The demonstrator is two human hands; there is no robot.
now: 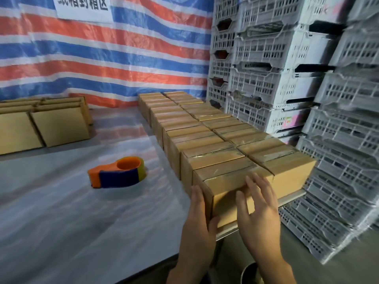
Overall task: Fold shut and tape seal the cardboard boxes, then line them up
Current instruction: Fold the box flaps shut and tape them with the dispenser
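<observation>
Squaring the nearest box [231, 177] at the near end of the taped rows [196, 130], you keep both hands flat and apart: left hand [198, 214] along its left side, right hand [258, 212] spread over its near face, neither curled round it. Push evenly with both palms so its edges sit flush with its neighbours on the tabletop [82, 232]. The tape dispenser [118, 174] lies well apart, to the left.

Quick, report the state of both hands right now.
Left hand: open, straight fingers flat against the left side of the nearest box.
Right hand: open, fingers spread over that box's front, holding nothing.
</observation>
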